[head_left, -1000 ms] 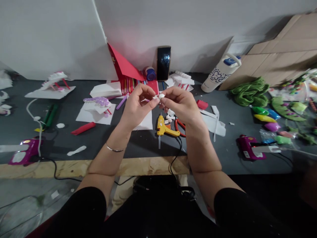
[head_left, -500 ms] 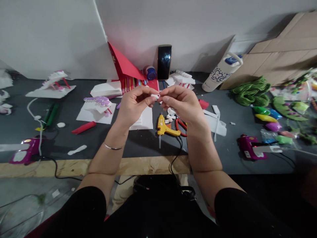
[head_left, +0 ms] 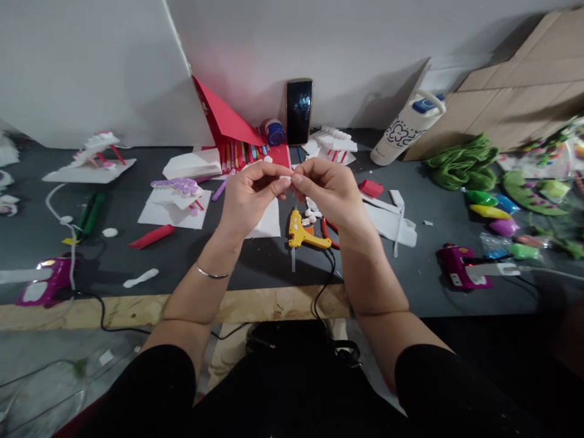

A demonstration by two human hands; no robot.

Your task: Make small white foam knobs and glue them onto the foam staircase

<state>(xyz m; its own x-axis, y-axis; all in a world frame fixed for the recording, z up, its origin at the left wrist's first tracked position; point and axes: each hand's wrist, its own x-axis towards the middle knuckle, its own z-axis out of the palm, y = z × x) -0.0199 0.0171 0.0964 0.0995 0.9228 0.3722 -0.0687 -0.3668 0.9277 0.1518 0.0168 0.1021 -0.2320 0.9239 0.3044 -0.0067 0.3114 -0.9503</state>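
Both hands meet above the table [head_left: 255,267] — left hand [head_left: 249,198] and right hand [head_left: 331,191] pinch one small white piece [head_left: 286,178], seemingly shaping it; what follows calls for a light, even squeeze.

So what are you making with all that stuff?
A person sits at a dark craft table and pinches a tiny white piece between the fingertips of both hands, the left hand and the right hand, held up above the table. Just below them lies a yellow glue gun with red-handled scissors beside it. A phone leans on the wall behind, and coloured clay packets sit off to the right.
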